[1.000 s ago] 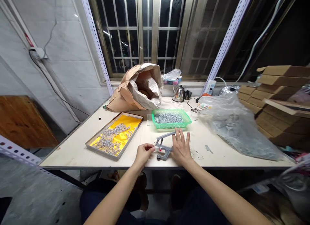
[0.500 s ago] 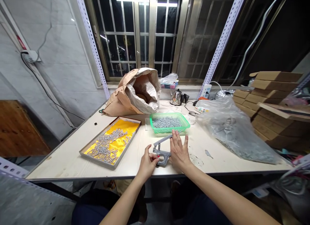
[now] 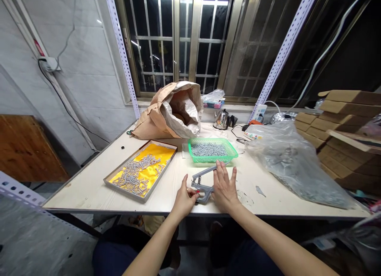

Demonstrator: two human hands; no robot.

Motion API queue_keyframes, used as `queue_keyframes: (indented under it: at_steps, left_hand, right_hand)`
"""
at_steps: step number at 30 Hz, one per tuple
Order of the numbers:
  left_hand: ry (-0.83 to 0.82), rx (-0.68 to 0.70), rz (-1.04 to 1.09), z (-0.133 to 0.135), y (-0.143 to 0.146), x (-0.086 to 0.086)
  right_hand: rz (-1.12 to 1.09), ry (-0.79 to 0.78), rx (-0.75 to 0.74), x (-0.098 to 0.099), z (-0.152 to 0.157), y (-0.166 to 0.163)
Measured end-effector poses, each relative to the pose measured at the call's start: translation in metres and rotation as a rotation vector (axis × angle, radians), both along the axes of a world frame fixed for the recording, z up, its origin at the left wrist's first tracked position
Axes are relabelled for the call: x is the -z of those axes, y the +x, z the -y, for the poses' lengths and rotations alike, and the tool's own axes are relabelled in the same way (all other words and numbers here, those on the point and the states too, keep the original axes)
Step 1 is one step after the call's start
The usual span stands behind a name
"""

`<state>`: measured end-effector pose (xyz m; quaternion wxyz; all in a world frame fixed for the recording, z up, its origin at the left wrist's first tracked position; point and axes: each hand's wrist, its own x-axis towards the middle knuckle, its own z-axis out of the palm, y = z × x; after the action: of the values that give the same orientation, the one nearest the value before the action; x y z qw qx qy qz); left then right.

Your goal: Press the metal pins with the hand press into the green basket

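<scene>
A grey spring-loaded lever tool (image 3: 203,192) lies on the table close to its front edge, a black coil spring between its long upper lever and its lower body. My right hand (image 3: 225,188) is on the tool's handle end, its fingers stretched over the lever and the thumb hidden. At the tool's other end my left hand (image 3: 185,198) pinches thumb and finger together beside a small red part (image 3: 198,191). Whatever sits in that pinch is too small to make out. Behind the tool stands a green plastic basket (image 3: 196,160) holding many small metal pieces.
On the left lies a shallow box (image 3: 142,199) lined with yellow cloth, full of small metal cylinders. A large paper sack (image 3: 151,119), a kettle (image 3: 220,120) and a clear plastic bag (image 3: 297,169) stand farther back. Cardboard boxes (image 3: 342,117) are stacked at right.
The whole scene has shifted slightly to the right as my view turned left. Both hands keep about the same place on the lever tool.
</scene>
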<state>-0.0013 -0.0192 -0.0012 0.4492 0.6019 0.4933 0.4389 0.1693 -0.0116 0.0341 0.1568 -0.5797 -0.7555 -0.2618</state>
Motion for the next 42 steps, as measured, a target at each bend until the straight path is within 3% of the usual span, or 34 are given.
queue_keyframes:
  at_steps: [6, 9, 14, 18, 23, 29, 34, 38, 42]
  left_hand:
    - [-0.013, -0.005, 0.047, 0.0, 0.001, 0.004]
    - [-0.012, -0.073, 0.134, 0.0, -0.001, 0.002]
    - [0.099, -0.345, 0.268, 0.0, -0.008, -0.003]
    - [0.089, -0.335, 0.282, -0.001, -0.008, -0.002]
    - [0.043, -0.318, 0.218, -0.003, -0.007, -0.002]
    - [-0.04, -0.177, 0.038, -0.01, -0.002, -0.007]
    - [-0.098, -0.206, -0.039, -0.015, 0.011, -0.012]
    - [-0.103, -0.291, 0.099, -0.018, 0.018, -0.012]
    - [-0.04, -0.374, 0.228, -0.05, 0.028, -0.036]
  right_hand:
    - [-0.023, 0.028, -0.076, 0.0, -0.005, 0.005]
    - [0.012, -0.12, -0.063, -0.003, -0.01, 0.009]
    - [0.089, -0.358, -0.073, 0.001, -0.025, 0.013]
    - [0.099, -0.41, -0.1, 0.008, -0.036, 0.009]
    - [0.058, -0.328, -0.095, -0.002, -0.036, 0.002]
    - [-0.058, -0.1, -0.114, -0.013, -0.027, 0.006]
    - [-0.166, 0.006, -0.106, 0.006, -0.02, 0.011]
    - [-0.262, 0.022, 0.018, 0.03, -0.019, 0.024]
    - [-0.277, 0.024, 0.078, 0.046, -0.019, 0.035]
